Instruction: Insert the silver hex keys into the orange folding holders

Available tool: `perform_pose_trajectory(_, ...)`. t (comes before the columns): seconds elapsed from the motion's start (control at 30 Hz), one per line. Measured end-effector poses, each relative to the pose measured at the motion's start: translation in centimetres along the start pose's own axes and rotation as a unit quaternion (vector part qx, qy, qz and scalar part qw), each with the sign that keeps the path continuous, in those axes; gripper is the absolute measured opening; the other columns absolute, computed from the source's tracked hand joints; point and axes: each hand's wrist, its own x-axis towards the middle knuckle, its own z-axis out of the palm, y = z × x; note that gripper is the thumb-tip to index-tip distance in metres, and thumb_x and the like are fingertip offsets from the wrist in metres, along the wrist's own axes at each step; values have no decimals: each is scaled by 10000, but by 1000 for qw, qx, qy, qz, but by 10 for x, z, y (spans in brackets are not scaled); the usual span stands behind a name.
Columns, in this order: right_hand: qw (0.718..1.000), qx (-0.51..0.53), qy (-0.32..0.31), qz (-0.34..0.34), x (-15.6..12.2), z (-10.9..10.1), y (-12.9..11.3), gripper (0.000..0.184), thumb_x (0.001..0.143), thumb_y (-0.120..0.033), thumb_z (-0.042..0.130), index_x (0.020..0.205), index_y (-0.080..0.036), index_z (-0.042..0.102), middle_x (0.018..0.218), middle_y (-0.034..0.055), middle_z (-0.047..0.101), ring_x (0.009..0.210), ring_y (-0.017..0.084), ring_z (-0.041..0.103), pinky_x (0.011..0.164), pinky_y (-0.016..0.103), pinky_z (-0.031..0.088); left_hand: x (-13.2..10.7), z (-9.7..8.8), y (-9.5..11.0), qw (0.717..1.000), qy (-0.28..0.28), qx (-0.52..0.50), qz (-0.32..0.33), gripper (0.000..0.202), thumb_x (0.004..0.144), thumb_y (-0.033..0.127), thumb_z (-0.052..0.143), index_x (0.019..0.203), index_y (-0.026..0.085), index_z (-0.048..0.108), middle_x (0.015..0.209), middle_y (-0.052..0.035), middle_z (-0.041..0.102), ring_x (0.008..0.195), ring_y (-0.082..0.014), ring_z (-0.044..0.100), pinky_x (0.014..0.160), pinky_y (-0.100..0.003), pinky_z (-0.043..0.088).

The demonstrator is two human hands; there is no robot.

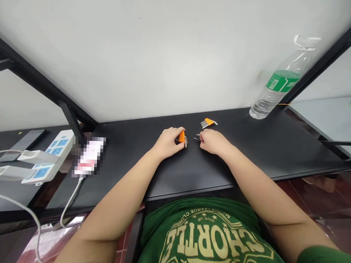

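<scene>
My left hand (pixel 169 143) is closed around an orange hex key holder (pixel 182 136), pinching it between thumb and fingers. Bent metal key ends stick out of its right side. Across a small gap, my right hand (pixel 212 141) is closed on thin metal hex keys (pixel 197 138), whose tips point left toward the holder. How many keys it holds is hidden by the fingers. Just behind my right hand, a second orange hex key holder (pixel 209 121) lies on the black table (pixel 188 178), with several straight key shafts fanned out to the left and a bent end on the right.
A large water bottle (pixel 277 87) with a green label stands at the back right. On the left lie a charging phone (pixel 89 157) with a white cable (pixel 72 200), a white power strip (pixel 55 156) with plugs, and a dark flat device (pixel 24 143). Black metal frame bars (pixel 42 79) rise at both sides.
</scene>
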Motion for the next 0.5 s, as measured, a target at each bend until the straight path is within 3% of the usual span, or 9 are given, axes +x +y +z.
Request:
perform_pose_trajectory(0.27,989,110,52,-80,0,3,-10,106,918,-104,627,894,-207,624,908,54,678,774,189,587,683,303,410,-2,0,0,1000,-2,-13,-3,447,851,286,699,1291,224,652,1017,-52,724,964,-237,669,913,-374,558)
perform_pose_trajectory(0.5,966,168,109,-161,5,11,-3,160,1003,-93,517,985,-203,633,976,69,652,855,205,598,787,321,470,-1,0,2,1000,-5,-9,7,432,846,275,700,1273,226,657,1004,-51,715,946,-235,652,906,-374,561)
